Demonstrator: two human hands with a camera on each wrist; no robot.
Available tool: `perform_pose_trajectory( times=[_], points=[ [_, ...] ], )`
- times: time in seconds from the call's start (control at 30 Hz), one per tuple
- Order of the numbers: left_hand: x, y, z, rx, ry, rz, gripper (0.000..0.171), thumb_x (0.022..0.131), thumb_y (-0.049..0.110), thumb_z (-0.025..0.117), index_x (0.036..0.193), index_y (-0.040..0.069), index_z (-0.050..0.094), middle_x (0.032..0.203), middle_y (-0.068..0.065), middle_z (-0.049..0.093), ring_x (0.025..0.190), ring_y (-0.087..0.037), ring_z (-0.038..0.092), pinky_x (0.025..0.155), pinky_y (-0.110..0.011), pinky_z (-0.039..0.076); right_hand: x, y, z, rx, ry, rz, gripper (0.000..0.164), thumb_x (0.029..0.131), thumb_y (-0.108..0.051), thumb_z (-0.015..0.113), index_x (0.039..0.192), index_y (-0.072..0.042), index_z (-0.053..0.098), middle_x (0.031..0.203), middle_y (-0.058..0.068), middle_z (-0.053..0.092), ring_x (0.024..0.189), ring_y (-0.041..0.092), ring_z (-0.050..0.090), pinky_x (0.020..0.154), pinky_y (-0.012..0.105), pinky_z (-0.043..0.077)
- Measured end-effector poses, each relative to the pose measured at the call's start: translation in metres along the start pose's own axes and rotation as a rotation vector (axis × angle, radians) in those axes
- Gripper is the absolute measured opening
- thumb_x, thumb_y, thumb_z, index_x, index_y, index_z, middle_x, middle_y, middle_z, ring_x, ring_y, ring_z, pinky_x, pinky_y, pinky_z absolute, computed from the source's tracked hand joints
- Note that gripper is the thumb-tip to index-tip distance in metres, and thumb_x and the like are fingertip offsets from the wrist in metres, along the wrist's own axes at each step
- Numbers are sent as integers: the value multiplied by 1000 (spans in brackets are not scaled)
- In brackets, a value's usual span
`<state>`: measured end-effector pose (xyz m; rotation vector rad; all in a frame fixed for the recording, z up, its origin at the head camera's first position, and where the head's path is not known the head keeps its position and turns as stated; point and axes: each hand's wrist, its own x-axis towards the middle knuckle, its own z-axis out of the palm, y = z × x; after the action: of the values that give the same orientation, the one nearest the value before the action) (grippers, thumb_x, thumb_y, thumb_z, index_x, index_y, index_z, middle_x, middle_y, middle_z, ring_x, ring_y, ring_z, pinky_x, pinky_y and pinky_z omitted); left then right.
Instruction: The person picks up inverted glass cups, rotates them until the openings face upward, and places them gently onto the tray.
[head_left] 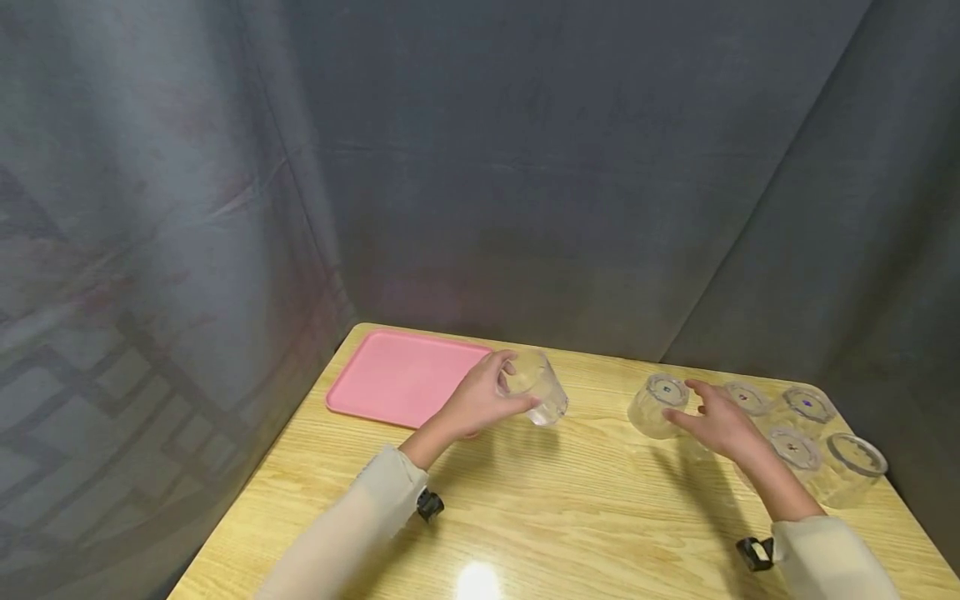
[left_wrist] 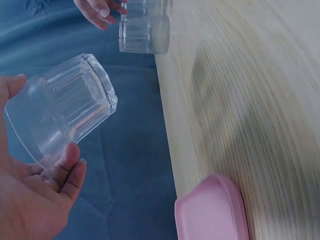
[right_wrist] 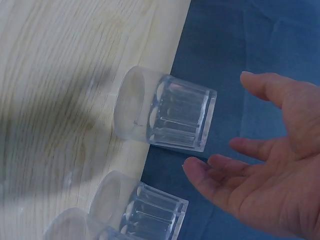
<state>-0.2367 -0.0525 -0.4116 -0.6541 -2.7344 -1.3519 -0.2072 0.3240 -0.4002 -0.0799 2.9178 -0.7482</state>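
My left hand (head_left: 480, 398) grips a clear plastic cup (head_left: 542, 390) by its rim end, thumb on one side and fingers on the other. The held cup is tilted above the table, its faceted base pointing right in the head view. Over on the right, an upside-down clear cup (right_wrist: 170, 110) stands on the table. My right hand (right_wrist: 260, 165) is spread around that cup's base end, with a gap between fingers and cup in the right wrist view. The fingers of this hand are parted and hold nothing.
A pink tray (head_left: 408, 377) lies at the table's back left, beside my left hand. Several more upside-down cups (head_left: 808, 406) stand at the right, near and behind my right forearm. A dark grey curtain (head_left: 525, 183) hangs behind the wooden table (head_left: 555, 525).
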Motion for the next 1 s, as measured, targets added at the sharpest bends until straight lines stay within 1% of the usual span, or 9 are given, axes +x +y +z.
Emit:
perform_pose_trajectory(
  times=[0.1,0.17,0.37,0.5,0.57,0.67,0.73,0.9,1.0],
  points=[
    [0,-5,-5,24,6,6,89,80,56,77,149,9,44,124,-3,59,97,-13,56,82,-32,50,6,1,-1,-36,-7,-3,90,99,-47,61,150,17,23,143,48,28,118,62,49,85,65,49],
    [0,-8,-9,38,7,10,89,81,56,76,149,9,44,125,-5,59,98,-13,56,83,-33,50,8,1,-1,-56,-11,2,91,99,-48,61,150,17,23,142,48,29,117,62,48,87,67,47],
    [-3,-15,-20,63,9,5,89,81,55,76,149,6,44,131,-10,59,102,-18,58,86,-37,51,15,2,0,-82,-35,22,93,97,-49,62,149,19,23,143,50,26,125,66,35,95,73,38],
    [-4,-20,-27,96,19,-12,87,82,54,76,148,8,45,138,-9,56,110,-22,59,91,-40,52,20,0,0,-100,-43,29,95,96,-49,63,148,20,24,143,51,25,127,67,32,97,74,37],
    [-4,-23,-30,109,28,-26,84,81,54,76,147,10,46,137,-7,57,111,-21,59,91,-40,52,22,-1,0,-110,-49,34,95,96,-49,63,148,20,23,143,51,25,127,67,31,99,75,35],
    [-5,-27,-36,128,40,-50,82,80,53,77,145,12,48,129,-4,58,106,-19,58,87,-38,52,26,-1,1,-135,-56,33,93,96,-48,63,146,21,25,143,51,27,127,67,32,102,75,32],
    [-6,-30,-40,140,55,-65,81,78,52,79,143,12,49,124,-2,58,104,-18,58,85,-37,52,29,-1,2,-147,-71,31,93,97,-47,62,145,23,24,143,51,27,127,67,33,102,74,33],
    [-6,-41,-49,155,78,-82,86,77,51,80,145,9,49,123,-1,58,105,-18,58,86,-37,52,37,0,4,-153,-103,40,96,97,-48,60,144,26,22,142,52,26,128,66,33,102,71,36],
    [-7,-48,-57,159,82,-95,89,77,51,80,147,7,47,122,-2,58,105,-20,58,87,-39,52,42,0,6,-158,-115,50,100,97,-50,60,143,28,19,143,53,24,129,66,32,102,71,36]
  ],
)
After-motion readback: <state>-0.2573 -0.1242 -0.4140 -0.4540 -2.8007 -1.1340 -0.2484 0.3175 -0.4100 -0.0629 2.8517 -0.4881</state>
